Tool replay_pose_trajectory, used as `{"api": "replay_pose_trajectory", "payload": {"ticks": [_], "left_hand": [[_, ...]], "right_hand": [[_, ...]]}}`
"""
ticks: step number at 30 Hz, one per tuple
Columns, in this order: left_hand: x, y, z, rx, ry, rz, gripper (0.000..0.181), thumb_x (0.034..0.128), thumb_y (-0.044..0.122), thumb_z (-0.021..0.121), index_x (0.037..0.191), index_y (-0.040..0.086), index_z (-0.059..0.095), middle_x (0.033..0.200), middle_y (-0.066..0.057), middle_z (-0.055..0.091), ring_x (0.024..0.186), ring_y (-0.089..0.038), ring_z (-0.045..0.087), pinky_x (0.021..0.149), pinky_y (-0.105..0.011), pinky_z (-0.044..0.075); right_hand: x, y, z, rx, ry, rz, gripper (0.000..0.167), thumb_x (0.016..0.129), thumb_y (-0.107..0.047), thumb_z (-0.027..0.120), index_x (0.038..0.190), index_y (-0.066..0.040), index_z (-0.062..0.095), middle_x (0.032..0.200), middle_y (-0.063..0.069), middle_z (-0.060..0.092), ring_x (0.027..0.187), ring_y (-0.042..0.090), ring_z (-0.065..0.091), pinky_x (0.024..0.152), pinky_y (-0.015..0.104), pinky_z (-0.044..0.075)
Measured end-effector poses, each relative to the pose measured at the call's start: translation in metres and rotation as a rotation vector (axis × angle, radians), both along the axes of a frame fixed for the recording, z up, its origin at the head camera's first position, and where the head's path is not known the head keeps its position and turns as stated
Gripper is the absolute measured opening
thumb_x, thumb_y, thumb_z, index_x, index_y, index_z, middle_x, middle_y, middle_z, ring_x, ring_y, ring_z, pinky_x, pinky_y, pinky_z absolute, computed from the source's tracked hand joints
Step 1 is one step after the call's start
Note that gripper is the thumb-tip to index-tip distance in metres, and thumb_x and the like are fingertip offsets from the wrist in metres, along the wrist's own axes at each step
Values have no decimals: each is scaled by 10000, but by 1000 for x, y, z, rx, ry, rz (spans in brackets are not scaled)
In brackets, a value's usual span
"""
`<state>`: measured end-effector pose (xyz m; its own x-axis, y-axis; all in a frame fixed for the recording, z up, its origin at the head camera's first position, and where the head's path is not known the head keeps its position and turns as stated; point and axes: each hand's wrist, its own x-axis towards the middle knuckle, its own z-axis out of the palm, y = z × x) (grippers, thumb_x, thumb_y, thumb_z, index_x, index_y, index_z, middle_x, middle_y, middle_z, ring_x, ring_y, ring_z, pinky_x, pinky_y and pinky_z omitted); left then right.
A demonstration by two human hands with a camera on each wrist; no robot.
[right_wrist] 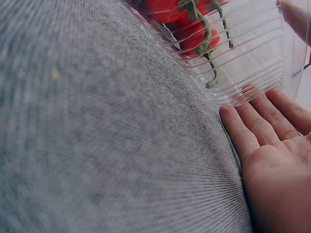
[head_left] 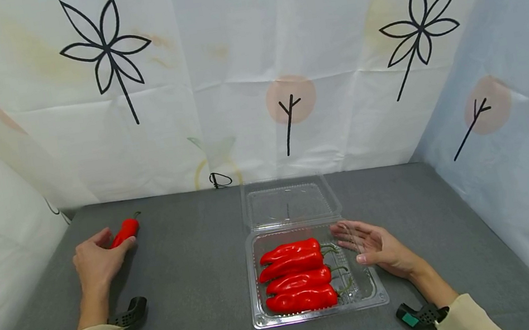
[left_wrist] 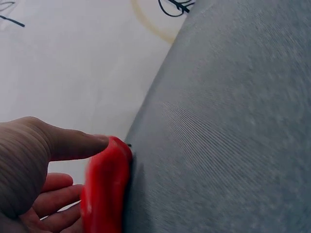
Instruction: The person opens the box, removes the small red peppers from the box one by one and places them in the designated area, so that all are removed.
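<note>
Inspector: Item and position?

Operator: One loose red pepper (head_left: 125,232), well apart from the clear container (head_left: 362,285), to its left and about level with the lid (head_left: 295,203) at its back edge.

Inspector: Condition of the hands?

Operator: My left hand (head_left: 97,261) grips the loose red pepper, thumb (left_wrist: 80,145) near the stem end, fingers on the opposite side. My right hand (head_left: 383,250) holds nothing; its fingers extend at the container's right wall. I cannot tell whether they press it.

Inspector: Handling assessment?

Operator: I judge the pepper light and fairly firm, its glossy skin liable to slip. The thin stem (head_left: 136,213) would probably snap, so I would not lift by it. I recommend mid-body, thumb opposing fingers, moderate pressure; a hard squeeze could split the flesh.

Inspector: Comparable items?

Operator: Four red peppers (head_left: 297,280) lie side by side inside the container, stems towards its right wall, equally glossy. I expect its thin plastic to flex.
</note>
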<state>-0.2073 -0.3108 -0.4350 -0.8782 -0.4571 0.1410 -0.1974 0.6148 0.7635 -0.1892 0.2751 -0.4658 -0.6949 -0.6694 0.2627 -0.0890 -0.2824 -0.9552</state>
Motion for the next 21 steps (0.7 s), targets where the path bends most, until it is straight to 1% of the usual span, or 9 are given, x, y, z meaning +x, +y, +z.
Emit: {"api": "replay_pose_trajectory", "payload": {"ticks": [5, 9, 13, 16, 19, 21], "left_hand": [[1, 6, 13, 10, 40, 3, 651, 929, 313, 727, 1453, -16, 523, 1396, -262, 566, 1277, -422, 545, 1025, -567, 431], [2, 12, 24, 21, 55, -17, 675, 922, 357, 728, 1480, 42, 514, 1426, -206, 561, 1320, -370, 533, 1045, -546, 430], [4, 22, 35, 22, 86, -45, 690, 904, 389, 749, 1486, 95, 524, 1435, -142, 569, 1328, -319, 538, 1059, -489, 438], [5, 30, 44, 31, 121, -76, 688, 892, 385, 768, 1479, 110, 537, 1436, -126, 573, 1328, -307, 539, 1066, -445, 446], [8, 41, 52, 33, 163, -109, 674, 893, 364, 777, 1469, 101, 548, 1433, -124, 578, 1334, -303, 534, 1069, -439, 446], [11, 48, 56, 12, 189, -130, 659, 896, 340, 781, 1459, 83, 556, 1425, -125, 586, 1335, -298, 536, 1063, -438, 454]], "right_hand": [[0, 0, 0, -2, -2, 4, 701, 916, 206, 515, 1538, 141, 198, 1586, 248, 343, 1464, 304, 365, 1165, 400, 323], [0, 0, 0, 0, 0, 3, 703, 917, 202, 521, 1539, 140, 199, 1586, 249, 343, 1465, 308, 361, 1166, 402, 321], [-1, 0, -1, 2, 1, 1, 703, 916, 201, 523, 1538, 139, 201, 1585, 249, 345, 1464, 299, 367, 1165, 401, 321], [-1, 0, -1, 2, 4, 1, 701, 917, 204, 520, 1538, 140, 201, 1585, 244, 348, 1462, 290, 372, 1163, 397, 324], [-1, 0, -1, 1, 2, 2, 699, 919, 205, 517, 1538, 141, 199, 1586, 238, 351, 1461, 285, 374, 1162, 393, 325], [0, 0, -1, -1, 1, 4, 698, 921, 205, 515, 1537, 144, 193, 1587, 238, 348, 1462, 287, 372, 1162, 392, 325]]}}
